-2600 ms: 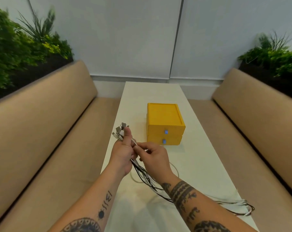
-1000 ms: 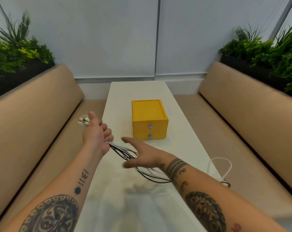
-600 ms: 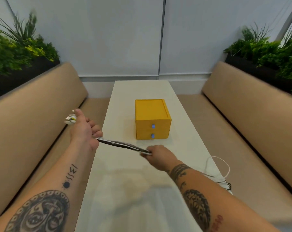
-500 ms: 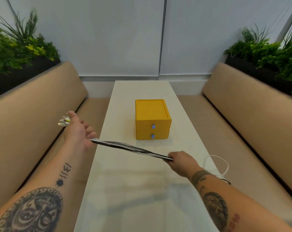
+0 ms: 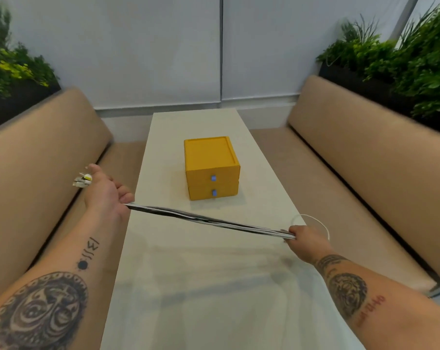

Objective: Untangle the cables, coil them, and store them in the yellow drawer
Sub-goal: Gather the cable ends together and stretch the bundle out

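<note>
Where pale wall panels [image 5: 163, 46] close off the far end, a left sofa [image 5: 37, 152] and a right sofa [image 5: 365, 147], both tan and padded, run along either side of a long white worktop [image 5: 188, 261]. Greenery stands in dark planters behind each backrest: the left plants [image 5: 9, 69] and the right plants [image 5: 403, 54]. Two tattooed forearms reach in from the bottom edge and spread apart over the near half of the worktop.

At the middle of the worktop sits the yellow drawer unit [image 5: 209, 157], square-topped, with two drawers stacked one over the other. Both are closed, and each has a small blue knob on its front. Between the unit and the person, the cables [image 5: 209, 219] are stretched as one straight bundle of black and white strands, held above the surface. The bundle slants from the left hand, further off, to the right hand, nearer the person.

The left hand [image 5: 105, 195], out past the left edge of the worktop, has its fingers curled round one end of the bundle. The right hand [image 5: 307, 237], near the right edge, grips the bundle further along with its fingers closed round it. A thin white loop [image 5: 315, 219] of cable arcs out beyond the right hand. Several plugs [image 5: 81, 180], white with a yellow one among them, stick out past the left thumb.
</note>
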A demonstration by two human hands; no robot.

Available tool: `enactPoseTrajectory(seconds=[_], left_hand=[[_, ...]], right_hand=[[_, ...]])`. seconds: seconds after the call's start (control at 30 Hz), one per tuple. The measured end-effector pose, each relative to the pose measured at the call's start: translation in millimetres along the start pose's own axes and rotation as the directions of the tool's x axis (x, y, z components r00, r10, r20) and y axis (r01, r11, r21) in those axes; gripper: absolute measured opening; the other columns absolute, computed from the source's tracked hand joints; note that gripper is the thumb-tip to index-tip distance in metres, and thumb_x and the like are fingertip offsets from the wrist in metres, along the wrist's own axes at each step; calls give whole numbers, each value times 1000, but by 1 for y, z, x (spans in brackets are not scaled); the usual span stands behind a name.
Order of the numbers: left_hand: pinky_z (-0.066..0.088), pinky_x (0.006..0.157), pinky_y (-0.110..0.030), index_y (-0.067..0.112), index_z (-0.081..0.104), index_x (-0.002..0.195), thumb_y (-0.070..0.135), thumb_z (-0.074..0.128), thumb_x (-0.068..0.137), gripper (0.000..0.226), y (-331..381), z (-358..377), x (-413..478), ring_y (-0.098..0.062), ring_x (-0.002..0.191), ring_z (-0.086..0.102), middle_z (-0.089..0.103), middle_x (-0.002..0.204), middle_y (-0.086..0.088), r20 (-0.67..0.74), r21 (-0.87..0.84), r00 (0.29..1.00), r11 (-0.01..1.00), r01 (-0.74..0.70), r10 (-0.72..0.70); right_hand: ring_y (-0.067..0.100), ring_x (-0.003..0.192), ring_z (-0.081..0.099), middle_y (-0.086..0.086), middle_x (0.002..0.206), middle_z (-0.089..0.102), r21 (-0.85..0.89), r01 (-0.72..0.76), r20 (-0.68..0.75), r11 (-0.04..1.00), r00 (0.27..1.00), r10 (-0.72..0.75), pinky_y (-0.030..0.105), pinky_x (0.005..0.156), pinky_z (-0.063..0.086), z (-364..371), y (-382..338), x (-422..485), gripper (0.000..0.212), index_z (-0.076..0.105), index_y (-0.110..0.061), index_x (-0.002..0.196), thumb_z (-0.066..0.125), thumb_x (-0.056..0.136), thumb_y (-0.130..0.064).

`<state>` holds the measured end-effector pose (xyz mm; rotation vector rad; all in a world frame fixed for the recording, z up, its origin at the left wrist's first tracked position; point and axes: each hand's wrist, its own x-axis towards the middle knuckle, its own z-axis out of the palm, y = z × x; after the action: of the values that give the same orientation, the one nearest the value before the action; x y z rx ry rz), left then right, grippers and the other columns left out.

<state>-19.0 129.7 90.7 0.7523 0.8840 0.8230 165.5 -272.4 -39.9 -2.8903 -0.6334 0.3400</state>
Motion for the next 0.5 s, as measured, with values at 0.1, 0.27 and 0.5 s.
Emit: enactPoseTrajectory(seconds=[0.1,0.27,0.5], left_hand=[[8,39,-19,24,25,68,68,39,96,54,6,-1,5,-12,39,13,16,54,6,-15,13,1000,1000,1,-1],[8,39,-20,24,25,69,70,35,95,54,12,-9,7,-12,39,12,17,50,7,-30,6,999,1000,-16,16],[7,39,-21,24,25,67,72,38,93,56,4,-7,6,-12,40,12,17,51,7,-25,-30,999,999,23,-24]], right_hand=[[20,78,52,-11,74,50,-29,-56,34,998,998,57,31,67,38,8,20,-4,29,53,-32,79,38,101,-44],[15,74,56,-6,83,60,-66,-175,49,982,983,178,29,66,43,26,69,-21,29,65,-27,82,43,96,-40],[19,85,63,-2,91,67,7,-306,146,952,942,302,28,77,51,45,96,-25,26,62,-23,87,59,85,-48]])
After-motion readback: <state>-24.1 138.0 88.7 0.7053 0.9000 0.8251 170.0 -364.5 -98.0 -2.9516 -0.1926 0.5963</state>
